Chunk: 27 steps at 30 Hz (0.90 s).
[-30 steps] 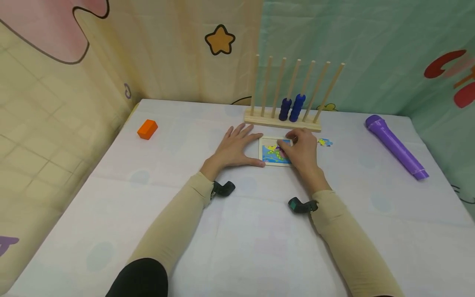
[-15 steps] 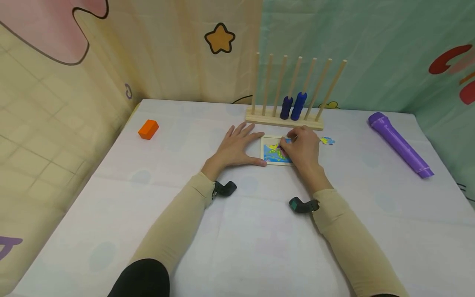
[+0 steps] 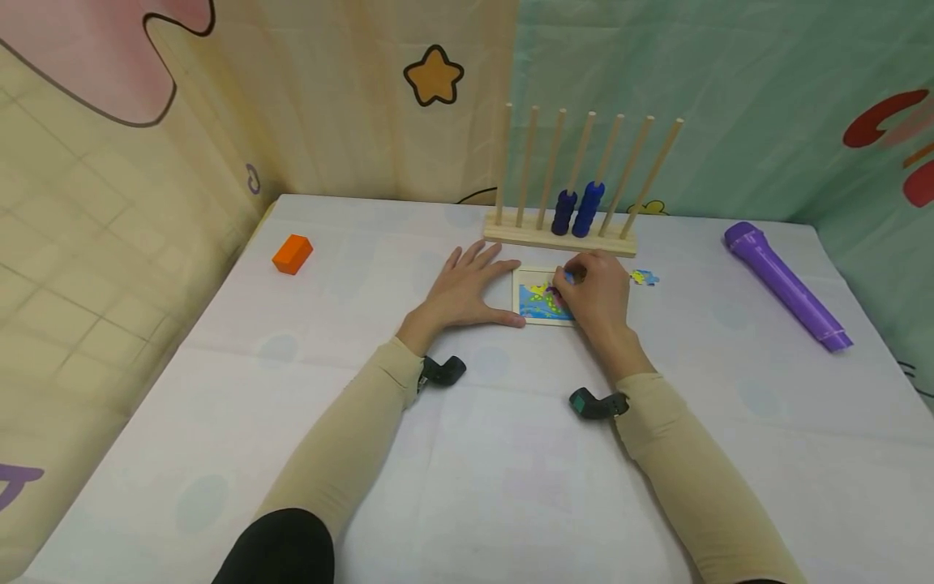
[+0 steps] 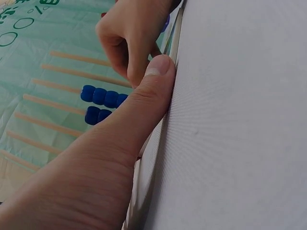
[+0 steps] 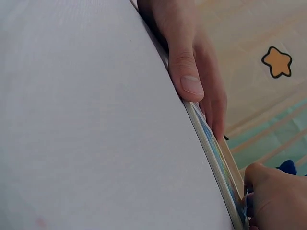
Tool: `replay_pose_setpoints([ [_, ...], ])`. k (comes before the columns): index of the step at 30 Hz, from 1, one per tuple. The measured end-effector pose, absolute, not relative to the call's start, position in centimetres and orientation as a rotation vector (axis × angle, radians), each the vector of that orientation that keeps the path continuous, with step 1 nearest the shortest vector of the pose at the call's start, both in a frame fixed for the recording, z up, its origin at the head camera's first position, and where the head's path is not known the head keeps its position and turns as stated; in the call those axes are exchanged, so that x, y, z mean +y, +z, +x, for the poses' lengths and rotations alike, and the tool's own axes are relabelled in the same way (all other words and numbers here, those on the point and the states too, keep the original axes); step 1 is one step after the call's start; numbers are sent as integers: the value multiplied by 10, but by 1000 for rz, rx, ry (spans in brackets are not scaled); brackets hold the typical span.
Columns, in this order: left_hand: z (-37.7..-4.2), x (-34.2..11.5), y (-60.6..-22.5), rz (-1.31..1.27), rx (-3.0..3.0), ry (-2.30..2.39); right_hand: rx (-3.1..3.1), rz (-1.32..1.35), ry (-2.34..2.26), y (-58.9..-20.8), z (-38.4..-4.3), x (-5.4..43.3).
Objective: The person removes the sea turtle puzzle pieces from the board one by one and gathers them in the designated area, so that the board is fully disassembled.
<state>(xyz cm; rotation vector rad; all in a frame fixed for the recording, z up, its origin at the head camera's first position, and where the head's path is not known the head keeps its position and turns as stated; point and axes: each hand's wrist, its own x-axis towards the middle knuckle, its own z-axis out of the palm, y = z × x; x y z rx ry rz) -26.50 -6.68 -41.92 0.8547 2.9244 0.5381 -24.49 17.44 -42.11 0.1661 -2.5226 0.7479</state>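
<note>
- Head view: I see the left hand (image 3: 461, 292) spread wide, its thumb touching the near left corner of the puzzle board (image 3: 533, 276), which lies between the hands. The right hand (image 3: 600, 294) is narrowed, thumb and forefinger seeming to pinch a blue puzzle piece (image 3: 569, 277) over the board's far right part. Since a second ago those fingertips have edged slightly rightward; the left hand has kept its place. I read this as fine adjustment against a steadied board. Just beside the right hand, on its outer side, a loose piece (image 3: 645, 277) lies on the table (image 3: 481, 470), so I judge the puzzle unfinished.
- Left wrist view: The left thumb lies along the board's edge. The right hand's fingers point down beyond it, their tips partly hidden from me. Blue beads (image 4: 104, 97) on pegs (image 4: 53, 104) appear behind both hands.
- Right wrist view: At the right hand's fingertips I make out a thin raised edge, probably the pinched piece; whether it is seated I cannot tell.
</note>
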Motion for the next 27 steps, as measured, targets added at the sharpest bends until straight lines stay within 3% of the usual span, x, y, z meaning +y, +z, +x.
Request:
replay_pose_setpoints([
  [27,-263,-67,-415,837,2911,513,-2667,275,1067,-422,-251,200],
])
